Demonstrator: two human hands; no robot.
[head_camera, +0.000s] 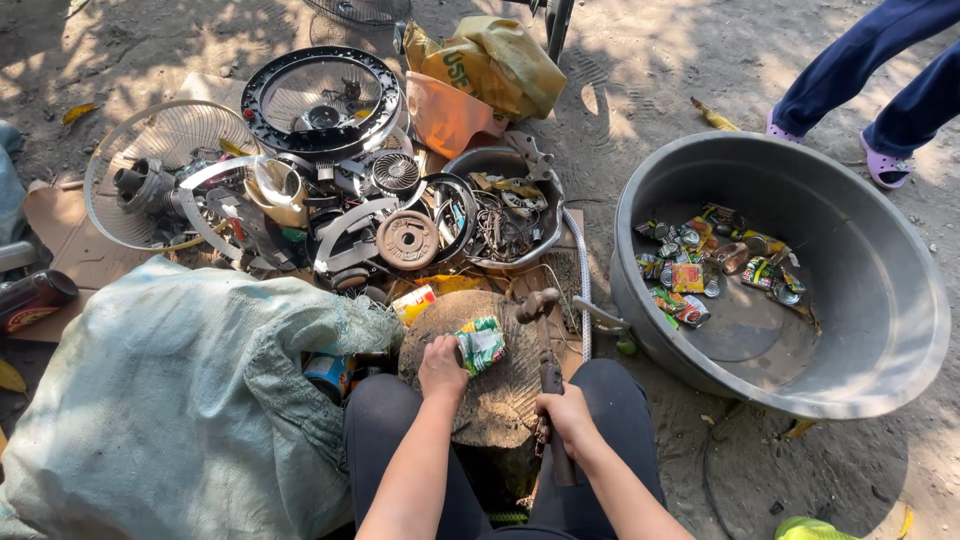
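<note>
I see my left hand (441, 366) pressing a crushed green can (481, 343) flat on a round wooden block (500, 395) between my knees, fingers curled against the can's left edge. My right hand (566, 412) is closed around the handle of a hammer (546, 352), whose head lies on the block at two o'clock from the can. The ground is bare, sun-dappled dirt outdoors. At three o'clock a large grey basin (880, 330) holds a scatter of flattened cans (715, 262). At nine o'clock lies a full pale woven sack (170, 400). At twelve o'clock, scrap is heaped on cardboard: fan guards (165, 150), metal rings and wires. A person's legs (880, 80) in blue stand at two o'clock.
</note>
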